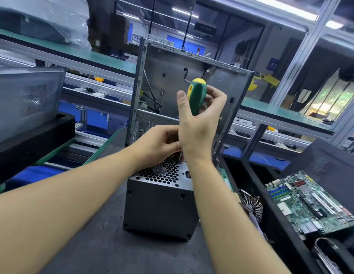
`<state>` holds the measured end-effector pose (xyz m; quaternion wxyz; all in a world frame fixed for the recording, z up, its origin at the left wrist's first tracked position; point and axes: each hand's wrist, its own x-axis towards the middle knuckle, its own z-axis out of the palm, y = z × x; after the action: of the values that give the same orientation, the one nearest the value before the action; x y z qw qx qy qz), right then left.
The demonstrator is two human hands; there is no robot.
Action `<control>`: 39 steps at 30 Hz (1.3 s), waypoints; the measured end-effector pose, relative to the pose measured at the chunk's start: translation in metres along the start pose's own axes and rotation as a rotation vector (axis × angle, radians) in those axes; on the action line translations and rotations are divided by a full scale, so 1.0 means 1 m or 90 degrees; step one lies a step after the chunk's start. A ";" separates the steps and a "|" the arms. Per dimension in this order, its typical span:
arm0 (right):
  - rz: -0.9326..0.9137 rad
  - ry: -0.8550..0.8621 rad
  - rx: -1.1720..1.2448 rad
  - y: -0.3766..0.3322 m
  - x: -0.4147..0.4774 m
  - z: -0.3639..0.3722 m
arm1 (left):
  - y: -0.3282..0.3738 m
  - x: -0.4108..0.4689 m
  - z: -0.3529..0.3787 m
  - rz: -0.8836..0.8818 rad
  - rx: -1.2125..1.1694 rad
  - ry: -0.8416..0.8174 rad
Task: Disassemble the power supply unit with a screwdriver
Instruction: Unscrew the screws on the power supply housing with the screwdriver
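The right hand (197,123) grips the green and yellow screwdriver (196,95), handle up, with fingers closed around it. Just left of it, the left hand (160,143) has curled fingers near the shaft; I cannot tell if it holds something. The power supply unit (160,202) stands directly below both hands, on the grey table (104,250)

no legible text, labels (all blurred)
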<state>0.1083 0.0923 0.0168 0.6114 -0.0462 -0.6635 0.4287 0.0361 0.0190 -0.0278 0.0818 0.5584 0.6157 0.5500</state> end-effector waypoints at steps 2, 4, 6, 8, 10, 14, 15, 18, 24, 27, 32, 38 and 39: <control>-0.015 0.039 0.019 0.002 -0.006 0.004 | 0.003 -0.002 -0.001 0.004 0.018 -0.004; -0.027 0.053 0.027 0.003 -0.005 0.003 | 0.002 -0.001 -0.001 0.011 0.020 -0.002; 0.002 0.039 0.034 0.006 -0.003 -0.002 | 0.001 0.000 0.000 0.012 0.006 -0.005; 0.043 0.012 0.054 0.009 -0.002 -0.006 | 0.001 0.000 0.000 -0.001 -0.017 -0.015; 0.060 -0.031 0.065 0.010 -0.002 -0.009 | 0.001 -0.001 0.001 -0.007 -0.050 -0.020; 0.079 -0.112 0.113 0.013 -0.001 -0.009 | -0.001 -0.001 0.000 -0.020 -0.111 -0.023; 0.089 -0.118 0.149 0.014 0.001 -0.010 | -0.002 -0.001 -0.001 -0.026 -0.114 -0.029; 0.124 -0.125 0.270 0.018 0.003 -0.014 | -0.002 -0.001 -0.001 -0.031 -0.069 -0.041; 0.170 -0.233 0.211 0.008 0.024 -0.024 | -0.004 -0.001 -0.002 -0.048 -0.035 -0.035; 0.077 -0.245 -0.004 -0.001 0.049 -0.032 | -0.003 -0.001 0.000 -0.058 -0.068 -0.036; 0.100 -0.331 -0.016 -0.004 0.064 -0.040 | -0.002 -0.001 0.000 -0.074 -0.091 -0.023; 0.059 -0.336 -0.011 -0.004 0.065 -0.045 | -0.003 -0.001 -0.003 -0.054 -0.084 -0.023; 0.057 -0.338 -0.007 -0.005 0.065 -0.046 | -0.003 -0.002 -0.003 -0.055 -0.085 -0.026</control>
<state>0.1337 0.1507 0.0650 0.3964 0.0353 -0.8003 0.4485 0.0321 0.0165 -0.0300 0.1548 0.5360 0.5994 0.5740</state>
